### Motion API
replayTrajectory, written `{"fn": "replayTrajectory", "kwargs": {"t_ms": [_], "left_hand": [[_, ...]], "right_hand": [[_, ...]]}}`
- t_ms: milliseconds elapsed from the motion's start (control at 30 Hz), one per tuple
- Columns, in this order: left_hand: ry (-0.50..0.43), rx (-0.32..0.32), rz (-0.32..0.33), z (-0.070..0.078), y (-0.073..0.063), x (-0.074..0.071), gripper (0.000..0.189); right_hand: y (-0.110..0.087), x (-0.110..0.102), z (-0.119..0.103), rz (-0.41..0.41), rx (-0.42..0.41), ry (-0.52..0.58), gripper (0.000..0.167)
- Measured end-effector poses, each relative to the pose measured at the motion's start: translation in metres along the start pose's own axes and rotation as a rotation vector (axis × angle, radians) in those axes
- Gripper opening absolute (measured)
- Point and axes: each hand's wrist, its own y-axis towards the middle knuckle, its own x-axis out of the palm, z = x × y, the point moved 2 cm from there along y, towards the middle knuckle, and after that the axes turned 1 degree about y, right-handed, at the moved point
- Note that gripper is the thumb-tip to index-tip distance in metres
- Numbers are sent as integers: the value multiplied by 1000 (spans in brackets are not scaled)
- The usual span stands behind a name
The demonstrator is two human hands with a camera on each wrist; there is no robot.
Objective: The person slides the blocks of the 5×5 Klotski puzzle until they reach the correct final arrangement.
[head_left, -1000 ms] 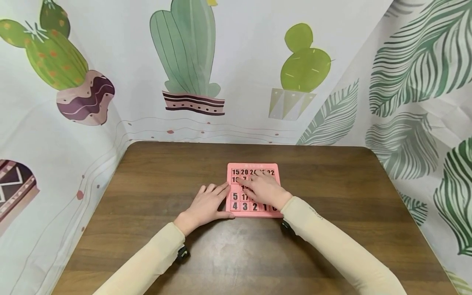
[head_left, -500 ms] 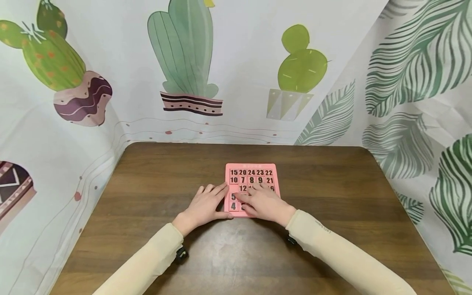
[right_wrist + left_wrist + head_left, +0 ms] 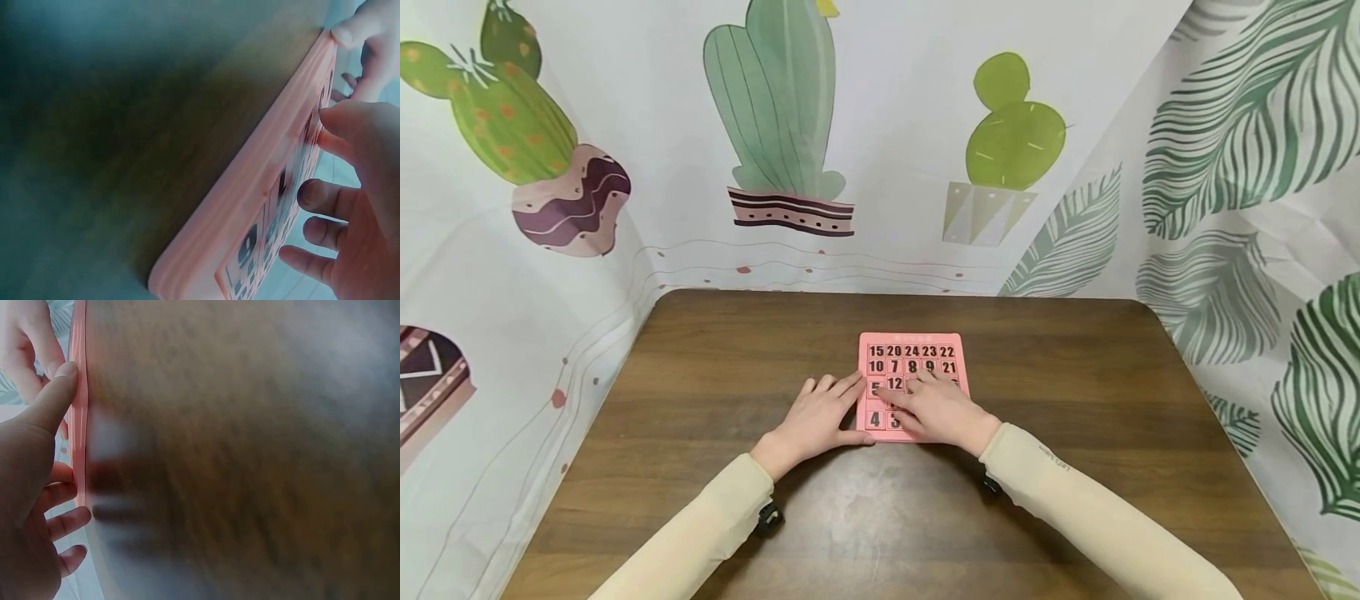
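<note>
The brown table (image 3: 737, 350) fills most of the lower half of the frame. On it the pink number board (image 3: 913, 338) lies flat, slightly below and right of the centre. Your right hand (image 3: 942, 408) is over the board's lower right part, with its fingers extended and apart. Your left hand (image 3: 816, 417) is spread at the board's left side, the thumb touching the lower left corner. Your right index fingertip is at tile 5 (image 3: 874, 388), in the left column.
</note>
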Motion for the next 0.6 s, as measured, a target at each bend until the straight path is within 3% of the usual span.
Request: {"fn": "replayTrajectory", "kwargs": {"t_ms": [133, 333, 600], "left_hand": [[6, 3, 4, 0, 0, 1, 99], [0, 12, 21, 0, 0, 0, 99], [6, 10, 17, 1, 0, -1, 98]], "right_hand": [[6, 2, 7, -41, 28, -4, 44], [9, 1, 9, -38, 40, -5, 42], [-8, -4, -9, -6, -26, -7, 41]]}}
